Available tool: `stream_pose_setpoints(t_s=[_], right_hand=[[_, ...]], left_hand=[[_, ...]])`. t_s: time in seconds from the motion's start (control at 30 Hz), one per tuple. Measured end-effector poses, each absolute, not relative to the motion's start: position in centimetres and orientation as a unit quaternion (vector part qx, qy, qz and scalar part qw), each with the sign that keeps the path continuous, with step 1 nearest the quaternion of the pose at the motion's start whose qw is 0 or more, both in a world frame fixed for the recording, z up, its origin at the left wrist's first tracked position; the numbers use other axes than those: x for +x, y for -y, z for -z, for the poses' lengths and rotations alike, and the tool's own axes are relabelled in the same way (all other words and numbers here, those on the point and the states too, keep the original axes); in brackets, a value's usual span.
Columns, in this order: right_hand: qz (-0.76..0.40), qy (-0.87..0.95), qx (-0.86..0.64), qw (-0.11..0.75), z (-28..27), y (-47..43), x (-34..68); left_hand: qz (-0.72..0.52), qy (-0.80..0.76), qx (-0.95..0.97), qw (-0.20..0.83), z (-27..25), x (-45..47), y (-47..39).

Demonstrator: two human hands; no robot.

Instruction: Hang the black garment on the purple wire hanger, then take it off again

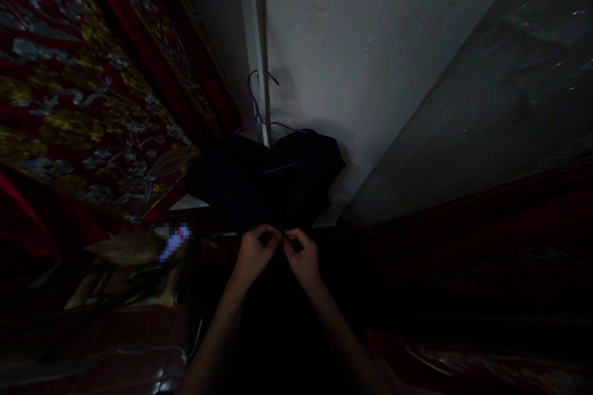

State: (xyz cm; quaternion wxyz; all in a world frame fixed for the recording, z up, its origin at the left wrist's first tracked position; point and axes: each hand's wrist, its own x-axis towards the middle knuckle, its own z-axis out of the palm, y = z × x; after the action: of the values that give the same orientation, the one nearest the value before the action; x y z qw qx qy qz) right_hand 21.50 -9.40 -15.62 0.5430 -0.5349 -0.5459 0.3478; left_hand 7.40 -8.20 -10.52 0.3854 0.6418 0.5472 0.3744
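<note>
A dark garment [306, 163], open at the neck like a shirt or jacket, hangs on a thin purple wire hanger [257, 105]. My left hand [258, 253] and my right hand [302, 253] meet at the front of the garment, below its neck opening. Thumb and forefinger are pinched together on each hand, at the garment's front edges, with the fingertips almost touching. Whether a button or other fastening lies between them is too dark to tell. The lower part of the cloth merges into the shadow between my forearms.
A pale upright post [254, 18] carries the hanger in front of a white wall [370, 43]. Red cloth with gold and silver embroidery [69, 86] hangs at the left. Clear plastic sheeting [500, 99] covers the right side. A low wooden stool-like piece [125, 250] stands at lower left on red tiles [134, 333].
</note>
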Motion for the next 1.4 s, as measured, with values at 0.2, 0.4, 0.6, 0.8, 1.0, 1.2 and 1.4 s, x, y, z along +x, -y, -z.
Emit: stream_pose_setpoints(t_s=[0.2,0.4,0.6,0.8,1.0,1.2,1.4], right_hand=[[-0.337,0.566,-0.518,0.546,15.7,9.4,21.2],[-0.346,0.552,-0.515,0.557,16.5,9.3,21.1],[-0.331,0.567,-0.507,0.558,16.1,9.1,20.9],[-0.341,0.555,-0.516,0.556,16.1,9.0,21.1],[-0.339,0.56,-0.522,0.546,16.2,9.0,21.0],[-0.343,0.558,-0.524,0.544,16.4,8.8,21.4],[-0.332,0.561,-0.526,0.547,16.9,8.4,21.1]], left_hand=[[-0.381,-0.583,0.632,0.34,10.5,7.9,8.3],[-0.4,-0.564,0.626,0.361,11.4,7.7,8.2],[-0.429,-0.55,0.575,0.429,12.4,7.8,7.8],[-0.432,-0.546,0.57,0.437,12.8,7.9,7.2],[-0.387,-0.591,0.605,0.367,12.3,8.2,7.6],[-0.371,-0.578,0.636,0.351,11.4,8.3,7.8],[-0.474,-0.507,0.372,0.617,11.5,9.0,8.0]])
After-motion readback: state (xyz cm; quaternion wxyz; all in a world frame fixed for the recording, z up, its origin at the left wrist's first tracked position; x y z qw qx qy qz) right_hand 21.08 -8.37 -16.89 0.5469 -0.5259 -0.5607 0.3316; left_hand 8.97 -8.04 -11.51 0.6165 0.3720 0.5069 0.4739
